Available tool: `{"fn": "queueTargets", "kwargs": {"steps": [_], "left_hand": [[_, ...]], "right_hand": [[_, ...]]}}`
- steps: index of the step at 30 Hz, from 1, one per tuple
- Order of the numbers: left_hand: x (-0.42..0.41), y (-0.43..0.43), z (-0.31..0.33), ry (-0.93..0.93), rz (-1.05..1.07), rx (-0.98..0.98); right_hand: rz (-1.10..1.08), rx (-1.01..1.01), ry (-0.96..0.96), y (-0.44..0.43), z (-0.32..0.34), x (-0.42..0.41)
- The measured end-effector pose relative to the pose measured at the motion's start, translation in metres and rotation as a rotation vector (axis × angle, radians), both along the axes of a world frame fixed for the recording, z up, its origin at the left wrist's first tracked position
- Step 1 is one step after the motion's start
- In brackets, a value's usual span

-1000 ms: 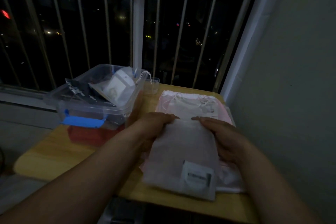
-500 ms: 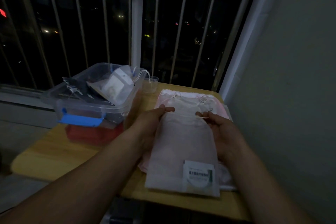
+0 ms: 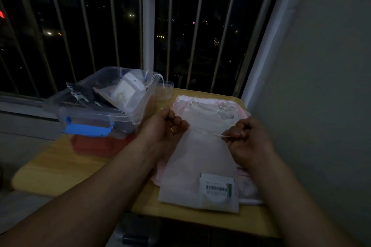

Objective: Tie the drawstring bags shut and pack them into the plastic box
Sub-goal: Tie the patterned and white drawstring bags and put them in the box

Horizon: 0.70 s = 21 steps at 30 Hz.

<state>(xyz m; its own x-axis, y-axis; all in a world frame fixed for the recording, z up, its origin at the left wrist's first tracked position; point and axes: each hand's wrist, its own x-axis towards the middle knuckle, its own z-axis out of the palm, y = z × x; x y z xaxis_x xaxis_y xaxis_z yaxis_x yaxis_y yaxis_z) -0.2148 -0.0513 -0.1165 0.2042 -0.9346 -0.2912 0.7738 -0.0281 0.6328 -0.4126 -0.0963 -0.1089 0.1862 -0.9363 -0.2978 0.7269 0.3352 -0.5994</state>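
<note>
A pale translucent drawstring bag (image 3: pixel 200 166) with a barcoded packet inside lies on top of a pile of similar pinkish bags (image 3: pixel 210 110) on the small wooden table (image 3: pixel 60 166). My left hand (image 3: pixel 166 126) grips the bag's left drawstring at its mouth. My right hand (image 3: pixel 247 136) pinches the white cord (image 3: pixel 217 135) on the right side; the cord is stretched taut. The clear plastic box (image 3: pixel 96 114) with blue latches stands at the left and holds several packed bags.
A small clear cup (image 3: pixel 165 90) stands behind the box. A red object (image 3: pixel 100 144) lies under the box. Metal balcony railing (image 3: pixel 148 32) runs behind the table, and a wall (image 3: pixel 321 86) rises close on the right.
Both hands went from lying flat on the bag to its mouth, took hold of the drawstrings and pulled them outward, so the bag's top has gathered narrower.
</note>
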Motion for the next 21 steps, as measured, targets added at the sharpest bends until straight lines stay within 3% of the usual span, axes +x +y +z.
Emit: {"fn": "queueTargets", "kwargs": {"steps": [3,8,11,13,16,19,21], "left_hand": [[-0.007,0.004,0.0,-0.229,-0.053,-0.055],[-0.016,0.008,-0.002,-1.289,-0.117,-0.204],[-0.023,0.005,-0.008,-1.559,-0.237,-0.325],[-0.026,0.003,-0.012,-1.642,-0.295,-0.358],[-0.029,0.002,-0.013,-1.607,-0.323,-0.366],[-0.029,0.001,-0.012,-1.544,-0.289,-0.354],[-0.027,0.0,-0.011,-1.478,-0.241,-0.327]], "right_hand": [[0.046,-0.019,0.088,-0.001,-0.003,0.0],[0.067,-0.185,0.323,-0.011,-0.005,-0.003],[0.06,-0.381,0.647,-0.017,-0.001,-0.005],[0.083,-0.482,0.766,-0.017,0.002,-0.004],[0.146,-0.565,0.759,-0.008,0.007,0.004],[0.149,-0.524,0.674,0.001,0.007,0.015],[0.135,-0.467,0.736,0.005,0.002,0.018]]}}
